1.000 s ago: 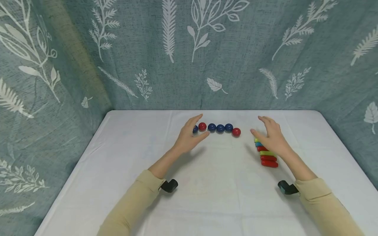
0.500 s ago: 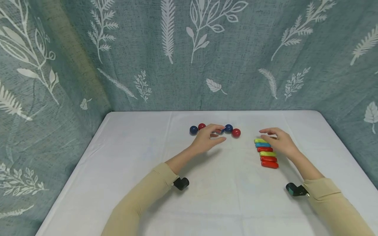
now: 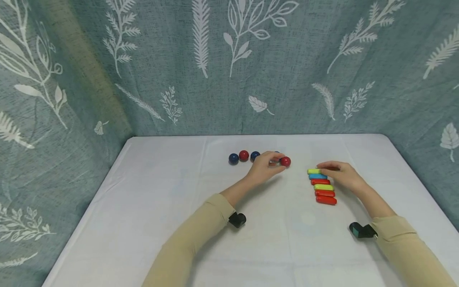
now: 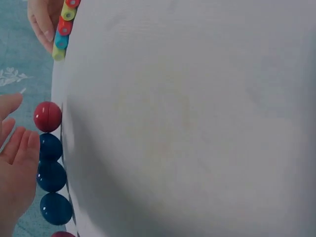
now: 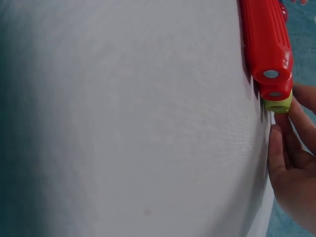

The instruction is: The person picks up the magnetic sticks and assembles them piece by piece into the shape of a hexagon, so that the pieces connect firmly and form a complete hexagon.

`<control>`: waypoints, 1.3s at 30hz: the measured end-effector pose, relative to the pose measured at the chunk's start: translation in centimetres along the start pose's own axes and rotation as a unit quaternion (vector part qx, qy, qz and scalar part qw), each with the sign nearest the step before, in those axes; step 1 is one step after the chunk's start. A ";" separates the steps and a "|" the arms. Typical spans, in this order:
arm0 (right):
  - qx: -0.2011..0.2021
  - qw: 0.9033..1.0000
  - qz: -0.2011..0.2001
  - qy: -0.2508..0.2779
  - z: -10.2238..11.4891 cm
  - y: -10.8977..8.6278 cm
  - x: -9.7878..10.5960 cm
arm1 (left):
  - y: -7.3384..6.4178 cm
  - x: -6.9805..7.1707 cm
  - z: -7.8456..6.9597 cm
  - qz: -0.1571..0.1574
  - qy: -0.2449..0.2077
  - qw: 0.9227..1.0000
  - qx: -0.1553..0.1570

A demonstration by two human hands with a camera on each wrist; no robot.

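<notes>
Shiny red and blue balls (image 3: 244, 155) stand in a row on the white-covered counter (image 3: 143, 199), left of side-by-side red, yellow-green and blue rods (image 3: 324, 187). The left hand (image 3: 263, 167), released, fingers and thumb parted, is at the rightmost red ball (image 3: 286, 161); the right hand (image 3: 343, 175) is at the farthest yellow-green rod (image 3: 313, 171), whether gripping I cannot tell.

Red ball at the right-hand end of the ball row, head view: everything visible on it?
The red ball is round, glossy and deep red, hard-looking, perhaps plastic or lacquered wood. The left wrist view shows small highlights and a thin dark line, like a seam, across it. It is at the row's end nearest the colored sticks, over the white-covered table. A blue ball is right beside it, seemingly touching. The left hand is at it, thumb and fingers apart; whether they touch is unclear.
</notes>
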State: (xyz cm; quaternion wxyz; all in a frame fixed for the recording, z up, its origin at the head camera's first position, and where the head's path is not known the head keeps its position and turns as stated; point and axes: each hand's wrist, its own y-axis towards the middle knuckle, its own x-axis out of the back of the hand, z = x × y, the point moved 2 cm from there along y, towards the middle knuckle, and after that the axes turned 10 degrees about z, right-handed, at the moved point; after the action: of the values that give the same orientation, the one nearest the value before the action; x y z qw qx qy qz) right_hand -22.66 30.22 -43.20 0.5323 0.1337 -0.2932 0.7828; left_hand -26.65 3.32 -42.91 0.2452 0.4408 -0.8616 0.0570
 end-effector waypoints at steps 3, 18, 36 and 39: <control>-0.005 1.000 0.004 0.008 -0.2 0.2 0.0 | 0.5 -0.2 0.0 -0.005 0.015 1.000 0.001; -0.004 1.000 0.004 0.014 -0.3 0.2 -0.1 | 2.1 -0.4 0.2 0.032 0.154 0.987 0.012; 0.000 1.000 0.001 -0.001 -0.6 0.2 -0.1 | 1.9 -1.4 0.1 0.093 0.187 0.977 0.029; -0.001 1.000 0.004 -0.002 -0.7 0.2 -0.1 | 1.6 -1.5 0.0 0.091 0.166 0.981 0.034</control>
State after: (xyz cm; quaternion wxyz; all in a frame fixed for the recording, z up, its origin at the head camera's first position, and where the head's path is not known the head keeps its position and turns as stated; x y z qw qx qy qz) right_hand -22.74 30.50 -43.83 0.5286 0.1336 -0.2954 0.7845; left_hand -27.20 5.39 -43.45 0.3638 0.3528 -0.8429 0.1808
